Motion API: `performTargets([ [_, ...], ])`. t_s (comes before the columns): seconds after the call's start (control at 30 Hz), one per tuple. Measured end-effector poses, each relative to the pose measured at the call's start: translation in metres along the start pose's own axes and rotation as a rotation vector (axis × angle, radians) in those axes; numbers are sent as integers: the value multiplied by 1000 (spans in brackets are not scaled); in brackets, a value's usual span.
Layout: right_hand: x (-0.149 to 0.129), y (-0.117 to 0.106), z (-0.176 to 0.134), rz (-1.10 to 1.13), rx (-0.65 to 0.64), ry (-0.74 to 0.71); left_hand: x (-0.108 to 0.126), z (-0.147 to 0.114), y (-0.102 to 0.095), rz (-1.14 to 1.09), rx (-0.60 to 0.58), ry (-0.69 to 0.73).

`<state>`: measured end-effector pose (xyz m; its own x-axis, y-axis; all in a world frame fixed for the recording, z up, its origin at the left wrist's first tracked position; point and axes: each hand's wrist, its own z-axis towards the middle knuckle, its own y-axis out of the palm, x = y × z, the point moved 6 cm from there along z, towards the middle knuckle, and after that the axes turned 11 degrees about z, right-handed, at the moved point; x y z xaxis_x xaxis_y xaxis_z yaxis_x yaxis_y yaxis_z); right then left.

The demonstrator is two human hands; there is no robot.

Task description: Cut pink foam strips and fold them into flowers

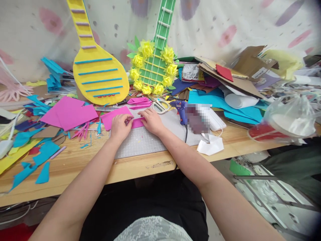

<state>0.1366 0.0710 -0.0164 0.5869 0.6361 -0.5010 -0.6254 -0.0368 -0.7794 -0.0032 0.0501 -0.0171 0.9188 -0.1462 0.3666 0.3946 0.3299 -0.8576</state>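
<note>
A bright pink paper piece (136, 123) lies on the grey cutting mat (140, 142), between my two hands. My left hand (121, 126) is closed at its left end, thumb and fingers pinched together, over another pink sheet (116, 115). At the right end, my right hand (152, 121) has its fingers bent and pressed down on the paper's edge. Folded pink pieces (139, 102) rest just beyond the hands. Scissors with pale handles (161, 107) lie beyond my right hand, beside a blue glue gun (181, 110).
A yellow cardboard guitar shape (100, 73) and a green one with yellow flowers (155, 67) lean on the back curtain. Pink sheets (70, 113) and blue scraps (46, 152) litter the left. Cardboard (233, 78), blue sheets (225, 103) and a bagged cup (281, 125) stand right.
</note>
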Motion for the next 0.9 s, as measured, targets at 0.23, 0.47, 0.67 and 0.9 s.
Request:
performTargets([
  [0.23,-5,2,-1,20,21,-50,-8,-2,-1,-276,44,-141],
  [0.47,-15,-13,-6,-36,174,-45,-10,-2,2,-401,54,-174],
  [0.67,-10,-1,-5,-24,56,-62,-11,-3,7,-348,10,-137],
  [0.9,-3,6,0,-60,-17,-32,-10,-4,16,-497,-48,-141],
])
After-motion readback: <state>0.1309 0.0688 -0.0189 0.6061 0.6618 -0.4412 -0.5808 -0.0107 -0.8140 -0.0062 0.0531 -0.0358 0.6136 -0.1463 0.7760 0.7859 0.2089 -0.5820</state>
